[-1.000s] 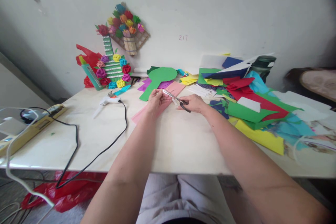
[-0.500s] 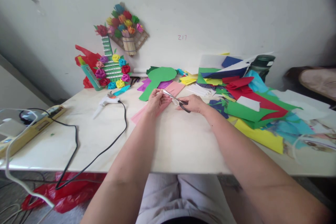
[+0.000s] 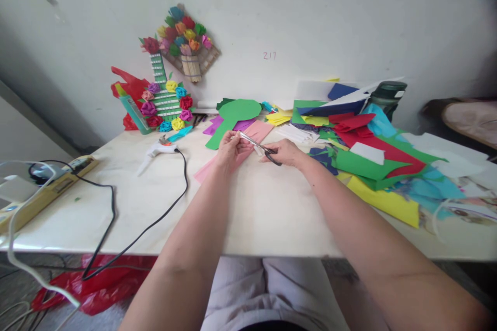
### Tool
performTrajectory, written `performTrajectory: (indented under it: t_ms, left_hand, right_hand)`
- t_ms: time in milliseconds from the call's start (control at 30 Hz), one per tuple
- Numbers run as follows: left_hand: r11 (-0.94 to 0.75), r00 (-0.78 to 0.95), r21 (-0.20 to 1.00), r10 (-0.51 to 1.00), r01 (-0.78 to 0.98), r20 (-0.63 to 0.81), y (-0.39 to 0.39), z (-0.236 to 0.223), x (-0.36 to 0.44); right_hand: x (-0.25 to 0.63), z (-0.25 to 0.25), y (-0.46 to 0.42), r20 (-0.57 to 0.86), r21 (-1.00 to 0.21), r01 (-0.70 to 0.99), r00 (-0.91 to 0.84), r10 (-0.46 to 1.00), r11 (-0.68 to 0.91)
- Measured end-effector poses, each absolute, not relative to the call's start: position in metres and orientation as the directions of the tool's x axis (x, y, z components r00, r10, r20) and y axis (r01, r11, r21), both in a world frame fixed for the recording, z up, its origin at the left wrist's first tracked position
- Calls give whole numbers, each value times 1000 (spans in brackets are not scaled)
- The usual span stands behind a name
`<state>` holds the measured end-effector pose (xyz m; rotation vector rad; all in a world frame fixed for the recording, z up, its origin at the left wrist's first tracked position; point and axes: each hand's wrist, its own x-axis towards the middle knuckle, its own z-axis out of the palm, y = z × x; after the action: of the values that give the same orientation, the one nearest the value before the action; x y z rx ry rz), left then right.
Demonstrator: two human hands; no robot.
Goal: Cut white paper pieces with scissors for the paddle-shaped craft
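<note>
My right hand (image 3: 286, 153) is closed around the dark handles of a pair of scissors (image 3: 257, 144), whose blades point left toward my other hand. My left hand (image 3: 230, 148) is closed in a pinch by the blade tips; what its fingers hold is too small to make out. A small whitish scrap (image 3: 258, 150) shows just under the blades. Beneath both hands lies a pink paper strip (image 3: 261, 129). Just behind my left hand is a green paper shape (image 3: 239, 110) with a round top and a narrow stem.
A white glue gun (image 3: 162, 149) with a black cord lies at left. Behind it stand a glue bottle (image 3: 134, 111) and a paper-flower guitar (image 3: 166, 101). Coloured paper sheets (image 3: 382, 201) pile up at right, near a dark bottle (image 3: 386, 95). A power strip (image 3: 64, 186) sits at the left edge.
Hardly anything differs. Both hands and the scissors stay in nearly the same place, with only a very slight shift at the blades.
</note>
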<state>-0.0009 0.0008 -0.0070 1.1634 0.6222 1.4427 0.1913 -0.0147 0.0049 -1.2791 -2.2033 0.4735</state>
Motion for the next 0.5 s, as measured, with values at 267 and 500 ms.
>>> performTrajectory:
  t_ms: [267,500]
  left_hand:
    - [-233,105,890,950,-393,295,-1,-3,-1]
    - [-241,105,879,945,-411,309,0,-4,-1]
  right_hand:
    - [191,4,-14,302,-526,695,-387,871,491]
    - [191,1,-11,310,-530,686,-391,866,499]
